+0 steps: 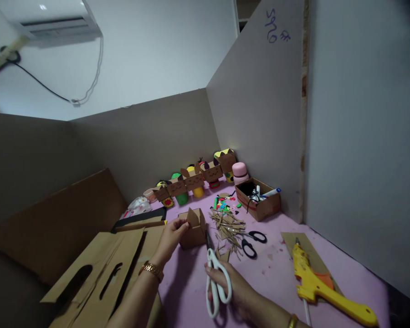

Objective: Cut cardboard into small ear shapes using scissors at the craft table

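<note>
My left hand point(172, 237) pinches the near edge of a small brown cardboard box with ear-like flaps point(193, 228) that stands on the pink table point(191, 282). My right hand point(234, 284) grips white-handled scissors point(215, 278), fingers through the loops. Their dark blades point away from me, toward the right side of the box. A gold watch sits on my left wrist and a gold bangle on my right.
Cardboard scraps point(228, 225) and black-handled scissors point(253, 242) lie right of the box. A yellow glue gun point(323, 284) rests at the right. A small open box of pens point(258, 198) and a row of finished cardboard figures point(194, 180) line the back. Flat cardboard sheets point(99, 273) lie at the left.
</note>
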Action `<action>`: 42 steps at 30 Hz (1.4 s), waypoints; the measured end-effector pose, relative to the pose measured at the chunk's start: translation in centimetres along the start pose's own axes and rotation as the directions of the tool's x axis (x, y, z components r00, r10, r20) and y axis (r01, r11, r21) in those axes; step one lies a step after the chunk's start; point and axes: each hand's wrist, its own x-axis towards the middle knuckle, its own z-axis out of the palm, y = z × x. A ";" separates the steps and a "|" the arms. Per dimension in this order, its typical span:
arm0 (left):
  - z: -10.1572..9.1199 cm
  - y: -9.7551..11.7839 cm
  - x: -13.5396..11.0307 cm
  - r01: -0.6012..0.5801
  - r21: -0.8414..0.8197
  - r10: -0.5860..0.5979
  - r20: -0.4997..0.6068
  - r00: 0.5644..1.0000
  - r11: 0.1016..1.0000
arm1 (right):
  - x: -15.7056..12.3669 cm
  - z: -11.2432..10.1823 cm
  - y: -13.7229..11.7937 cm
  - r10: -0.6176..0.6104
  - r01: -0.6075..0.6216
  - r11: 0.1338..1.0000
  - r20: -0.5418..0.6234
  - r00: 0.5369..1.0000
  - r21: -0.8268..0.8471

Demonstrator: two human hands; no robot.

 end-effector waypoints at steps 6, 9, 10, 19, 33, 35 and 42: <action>0.0 -0.2 0.1 -0.014 0.011 0.014 -0.017 1.000 1.000 | 0.1 -0.1 0.2 0.012 -0.011 1.000 -0.013 1.000 0.016; 0.0 -0.3 0.3 -0.013 0.015 0.013 -0.017 1.000 1.000 | 0.2 -0.1 0.2 0.019 -0.019 1.000 -0.021 1.000 0.021; -0.1 -0.3 0.3 -0.012 0.015 0.012 -0.015 1.000 1.000 | 0.2 -0.1 0.2 0.021 -0.020 1.000 -0.023 1.000 0.021; -0.3 -0.6 0.4 -0.020 -0.011 0.020 -0.017 1.000 1.000 | 0.3 0.2 0.5 0.039 -0.039 0.999 -0.032 0.999 0.007; -1.8 0.3 -3.2 0.010 -0.156 -0.011 -0.004 1.000 0.988 | -1.1 -0.4 -1.9 -0.180 0.149 0.941 -0.078 0.981 -0.304; -2.5 1.0 -3.7 0.002 -0.187 -0.011 -0.045 0.999 0.982 | -1.7 -0.5 -2.4 -0.191 0.162 0.883 -0.022 0.981 -0.440; -4.6 2.9 -6.0 -0.012 -0.240 -0.022 -0.136 0.990 0.971 | -3.7 -0.6 -3.2 -0.204 0.161 0.455 0.074 0.976 -0.876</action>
